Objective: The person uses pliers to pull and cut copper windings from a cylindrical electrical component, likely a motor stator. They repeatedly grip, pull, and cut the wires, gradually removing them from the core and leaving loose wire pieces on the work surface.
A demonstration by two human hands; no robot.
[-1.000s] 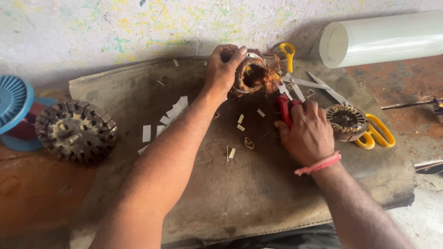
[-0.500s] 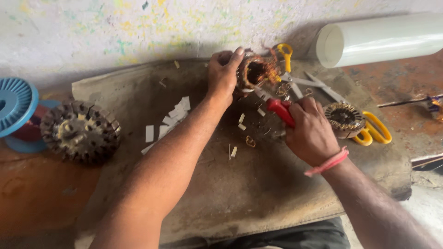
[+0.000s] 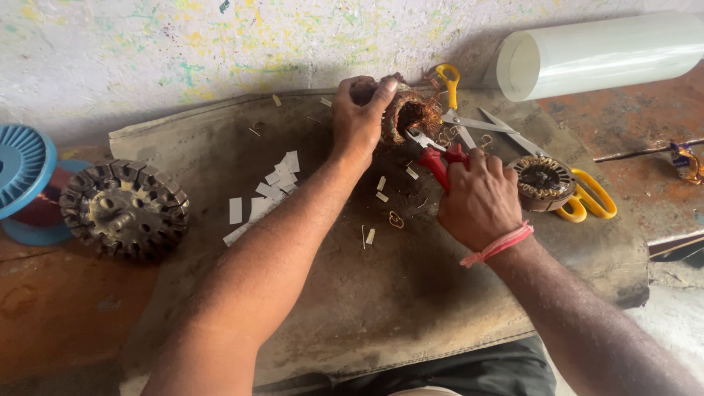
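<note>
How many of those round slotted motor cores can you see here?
3: a core in the left hand at, a small core beside the right hand, a big core far left. None seems hidden.

The lower middle of the brown mat [image 3: 381,308] is bare — a hand could pass there. At the upper middle it is crowded: yellow scissors [image 3: 579,194], a small round metal part [image 3: 543,178] and the white roll [image 3: 601,55] sit close together. White paper strips [image 3: 271,187] lie at the middle left — beside them the big round metal part [image 3: 125,209] and blue spool [image 3: 26,180] block the left edge.
</note>
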